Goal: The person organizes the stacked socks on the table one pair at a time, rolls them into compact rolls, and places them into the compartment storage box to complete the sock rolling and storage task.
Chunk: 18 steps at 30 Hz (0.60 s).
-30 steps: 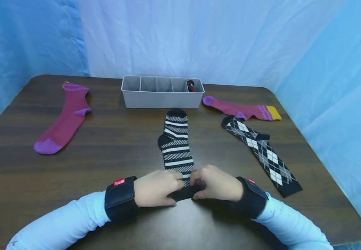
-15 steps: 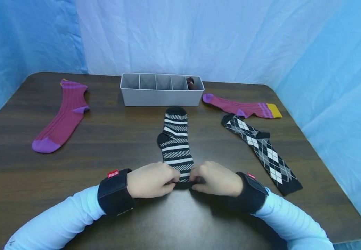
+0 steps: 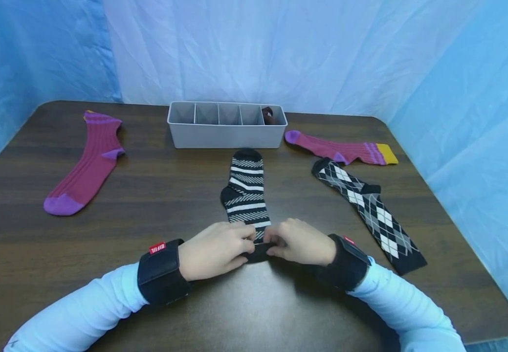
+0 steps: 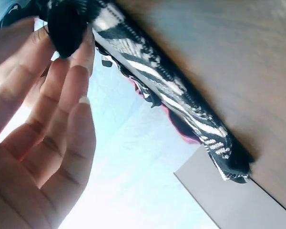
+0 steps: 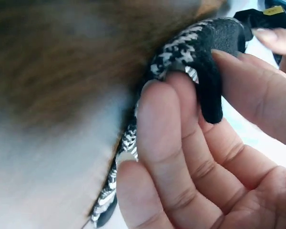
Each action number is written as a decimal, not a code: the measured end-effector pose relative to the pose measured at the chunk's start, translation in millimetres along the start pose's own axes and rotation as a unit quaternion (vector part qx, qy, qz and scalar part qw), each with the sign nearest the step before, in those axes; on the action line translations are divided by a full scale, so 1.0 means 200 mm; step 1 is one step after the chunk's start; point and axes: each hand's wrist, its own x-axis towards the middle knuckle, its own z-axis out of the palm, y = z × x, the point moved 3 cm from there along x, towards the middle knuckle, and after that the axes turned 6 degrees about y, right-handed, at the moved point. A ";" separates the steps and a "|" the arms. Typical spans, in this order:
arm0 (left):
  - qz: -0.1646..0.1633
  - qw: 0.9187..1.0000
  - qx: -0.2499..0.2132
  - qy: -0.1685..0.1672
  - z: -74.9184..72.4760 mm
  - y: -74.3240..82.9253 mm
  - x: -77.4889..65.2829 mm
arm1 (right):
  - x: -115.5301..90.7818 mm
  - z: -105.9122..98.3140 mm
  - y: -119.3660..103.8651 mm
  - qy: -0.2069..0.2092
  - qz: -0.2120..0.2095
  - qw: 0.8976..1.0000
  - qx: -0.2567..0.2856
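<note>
A black sock with white and grey stripes (image 3: 248, 195) lies lengthwise in the middle of the table, toe away from me. My left hand (image 3: 218, 249) pinches the left side of its black cuff. On the cuff's right side, my right hand (image 3: 299, 242) pinches the fabric between thumb and fingers. In the right wrist view the black cuff (image 5: 211, 95) is folded over between thumb and fingertips. The left wrist view has a dark fold of cuff (image 4: 66, 28) held at the fingertips, with the striped leg (image 4: 162, 81) running away from it.
A grey box with several compartments (image 3: 227, 137) stands behind the sock, a dark brown item (image 3: 268, 116) in its right compartment. One pink-and-purple sock (image 3: 88, 166) lies at left, another (image 3: 342, 148) at back right. Beside that one is a black-and-white argyle sock (image 3: 372, 215).
Both hands have moved slightly away from me with the cuff, which now lies nearer the sock's striped part. The other socks and the box stay where they were.
</note>
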 end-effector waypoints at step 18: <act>-0.021 0.999 0.006 -0.027 0.03 -0.05 0.00 | -0.03 -0.01 -0.03 0.033 -0.022 0.996 -0.085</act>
